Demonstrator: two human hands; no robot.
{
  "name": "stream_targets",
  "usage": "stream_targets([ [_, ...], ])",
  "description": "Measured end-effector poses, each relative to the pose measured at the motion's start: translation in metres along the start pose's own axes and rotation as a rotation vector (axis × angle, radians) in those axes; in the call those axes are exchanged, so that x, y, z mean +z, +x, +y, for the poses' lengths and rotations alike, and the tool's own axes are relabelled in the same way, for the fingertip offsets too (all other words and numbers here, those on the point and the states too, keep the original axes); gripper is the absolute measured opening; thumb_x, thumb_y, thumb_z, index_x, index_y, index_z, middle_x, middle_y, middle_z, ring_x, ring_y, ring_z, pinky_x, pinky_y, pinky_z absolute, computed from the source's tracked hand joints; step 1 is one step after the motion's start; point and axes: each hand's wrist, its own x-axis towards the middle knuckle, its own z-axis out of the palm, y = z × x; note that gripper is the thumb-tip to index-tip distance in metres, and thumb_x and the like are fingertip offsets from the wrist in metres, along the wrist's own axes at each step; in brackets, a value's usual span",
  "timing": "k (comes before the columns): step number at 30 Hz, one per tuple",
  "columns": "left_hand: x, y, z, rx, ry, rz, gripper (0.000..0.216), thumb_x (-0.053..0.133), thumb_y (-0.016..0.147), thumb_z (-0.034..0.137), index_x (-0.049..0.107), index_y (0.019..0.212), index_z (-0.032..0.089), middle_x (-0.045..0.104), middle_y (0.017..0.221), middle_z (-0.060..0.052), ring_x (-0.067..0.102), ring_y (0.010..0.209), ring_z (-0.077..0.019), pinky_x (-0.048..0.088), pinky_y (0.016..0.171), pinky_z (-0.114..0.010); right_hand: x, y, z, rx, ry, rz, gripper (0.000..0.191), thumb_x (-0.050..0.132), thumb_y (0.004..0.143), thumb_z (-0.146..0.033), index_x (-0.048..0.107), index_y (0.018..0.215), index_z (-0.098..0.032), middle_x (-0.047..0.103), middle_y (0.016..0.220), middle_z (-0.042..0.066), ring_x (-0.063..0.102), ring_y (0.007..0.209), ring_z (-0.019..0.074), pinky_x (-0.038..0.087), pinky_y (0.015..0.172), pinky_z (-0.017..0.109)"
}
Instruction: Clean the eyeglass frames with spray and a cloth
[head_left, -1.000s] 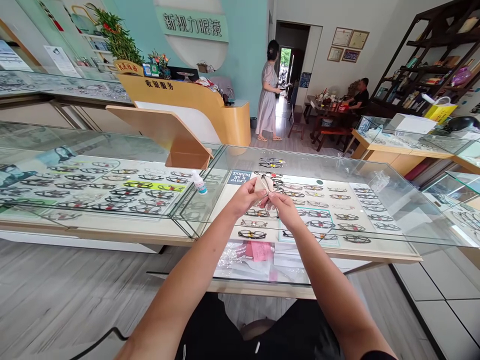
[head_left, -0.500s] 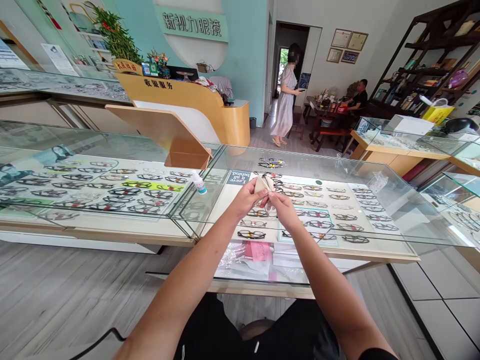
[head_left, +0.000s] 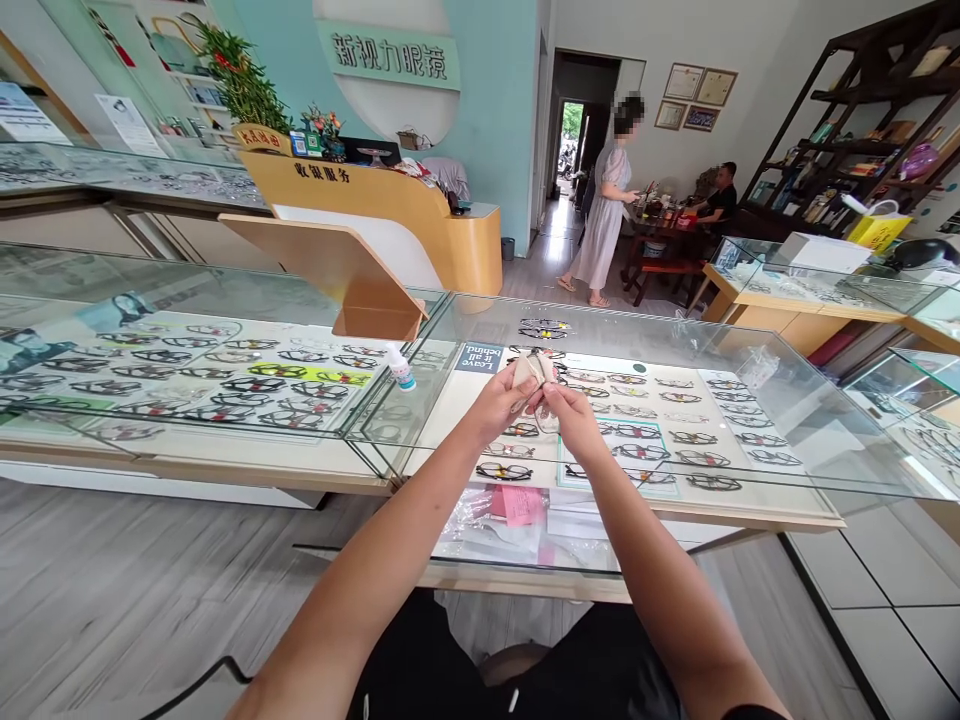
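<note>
Both hands are raised together above the glass counter (head_left: 600, 512), over its right-hand case.

**Item in hand.** One beige cloth (head_left: 524, 371) and one pair of thin-rimmed spectacles (head_left: 547, 416). The cloth is bunched, with its loose end pointing up and away from the person. The spectacles are largely hidden. What shows is a clear lens hanging just below the fingertips, and the frame's long axis appears to run across, from one hand to the other. Which way its front faces cannot be told.

**Hands.** The left hand (head_left: 501, 405) is closed, thumb and fingers clamped on the cloth, which sticks out above and to the right of the knuckles. The right hand (head_left: 574, 415) is pinched shut on the spectacles, and its fingertips meet the cloth. The two hands touch at the fingertips, with the item held between them, clear of the glass.

**Counts.**
- Two hands, one cloth, one pair of spectacles held.
- One small white dropper bottle (head_left: 401, 368) stands upright on the counter, well to the left of the left hand.
- One blue printed card (head_left: 480, 356) lies under the glass, between the bottle and the hands.
- Rows of display frames (head_left: 637, 430) fill the case — too many and too small to count.
- Two other people are in the background, one standing in a pale dress (head_left: 604, 225) and one seated (head_left: 721, 195), both well apart from the counter.
</note>
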Motion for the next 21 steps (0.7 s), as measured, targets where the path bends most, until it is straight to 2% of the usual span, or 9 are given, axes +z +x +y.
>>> stream_targets([
  [2,0.002,-0.002,-0.002,0.018,0.023,0.044,0.059,0.100,0.074,0.061,0.072,0.103,0.017,0.061,0.062,0.004,0.047,0.051,-0.0085,0.039,0.050,-0.022,0.003,-0.003,0.001,-0.012,-0.039,-0.009,0.062,0.056,0.100,-0.078,0.076,0.080,-0.024,0.071,0.078,0.005,0.060,0.080,0.0220,0.049,0.083,0.036],
  [5,0.002,-0.001,-0.008,0.029,0.034,0.215,0.064,0.084,0.082,0.080,0.068,0.090,0.019,0.063,0.063,0.001,0.039,0.044,-0.0070,0.026,0.043,-0.024,0.013,-0.007,0.004,-0.031,-0.156,-0.041,0.058,0.055,0.103,-0.075,0.079,0.084,-0.025,0.071,0.079,0.004,0.062,0.081,0.0230,0.049,0.084,0.037],
  [7,0.000,0.002,-0.011,-0.001,0.009,0.290,0.066,0.077,0.085,0.084,0.068,0.090,0.019,0.066,0.067,0.000,0.038,0.043,-0.0072,0.024,0.042,-0.025,0.016,-0.007,0.005,-0.031,-0.188,-0.039,0.057,0.055,0.104,-0.073,0.080,0.086,-0.025,0.071,0.080,0.004,0.063,0.082,0.0234,0.049,0.086,0.037],
  [11,0.000,0.007,-0.011,-0.051,-0.093,0.243,0.065,0.076,0.091,0.079,0.075,0.098,0.014,0.070,0.071,-0.005,0.057,0.055,-0.0129,0.040,0.048,-0.026,0.004,-0.002,0.004,-0.001,-0.049,-0.003,0.059,0.056,0.102,-0.076,0.080,0.085,-0.024,0.074,0.085,0.005,0.061,0.083,0.0227,0.050,0.084,0.037],
  [15,0.000,0.008,-0.006,-0.033,-0.162,0.212,0.057,0.074,0.099,0.067,0.079,0.106,0.010,0.080,0.090,-0.011,0.067,0.067,-0.0152,0.057,0.064,-0.028,-0.013,0.003,-0.001,0.034,0.102,0.052,0.056,0.058,0.101,-0.074,0.080,0.087,-0.024,0.074,0.086,0.007,0.057,0.078,0.0216,0.048,0.079,0.037],
  [18,-0.001,0.008,-0.006,-0.048,-0.163,0.208,0.053,0.075,0.101,0.062,0.081,0.111,0.010,0.083,0.101,-0.014,0.074,0.079,-0.0178,0.062,0.074,-0.030,-0.018,0.002,-0.004,0.000,0.117,0.131,0.054,0.056,0.103,-0.071,0.080,0.089,-0.024,0.073,0.089,0.007,0.052,0.076,0.0206,0.046,0.078,0.037],
  [21,-0.005,0.008,-0.010,-0.081,-0.121,0.206,0.053,0.079,0.098,0.063,0.081,0.113,0.012,0.083,0.102,-0.013,0.076,0.088,-0.0205,0.062,0.076,-0.030,-0.018,0.003,-0.007,-0.061,0.055,0.227,0.054,0.055,0.103,-0.069,0.078,0.086,-0.024,0.068,0.099,0.007,0.054,0.084,0.0210,0.048,0.083,0.037],
])
